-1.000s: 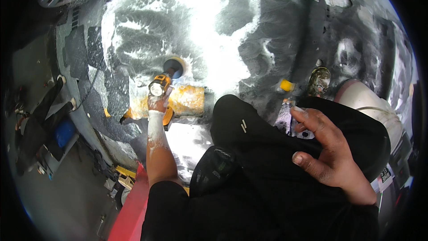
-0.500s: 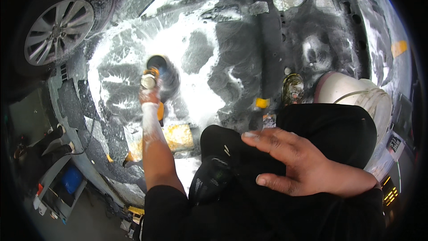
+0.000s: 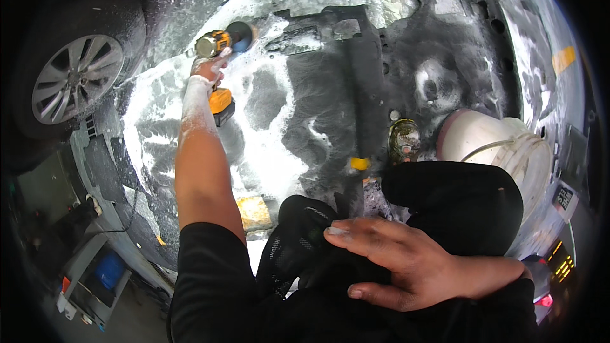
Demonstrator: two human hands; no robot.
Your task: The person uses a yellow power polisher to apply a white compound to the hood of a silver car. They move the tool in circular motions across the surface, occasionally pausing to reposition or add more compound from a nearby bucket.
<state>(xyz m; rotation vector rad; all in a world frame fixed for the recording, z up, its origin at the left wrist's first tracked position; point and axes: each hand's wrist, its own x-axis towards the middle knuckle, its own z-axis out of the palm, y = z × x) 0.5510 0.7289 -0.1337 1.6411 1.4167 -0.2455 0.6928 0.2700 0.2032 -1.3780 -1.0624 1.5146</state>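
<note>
A yellow-and-black cordless drill (image 3: 222, 40) is gripped in my left hand (image 3: 207, 68), its battery hanging below my wrist. Its round brush head (image 3: 241, 36) is blurred and sits at the foamy upper edge of a dark moulded car carpet (image 3: 324, 89). White suds cover much of the carpet's left half and coat my left wrist. My right hand (image 3: 403, 257) is open, fingers spread and holding nothing, over my black-clothed leg (image 3: 457, 200).
A car wheel (image 3: 79, 79) stands at the left. To the right, a dirty white bucket (image 3: 502, 143) lies tipped beside my sandaled foot (image 3: 404, 141). A yellowish block (image 3: 254, 213) is near my left knee. A cart with a blue item (image 3: 109, 271) is at lower left.
My left hand has carried the drill farther forward, from mid-carpet to its far edge, and the brush now points right. My right hand stays open over my leg.
</note>
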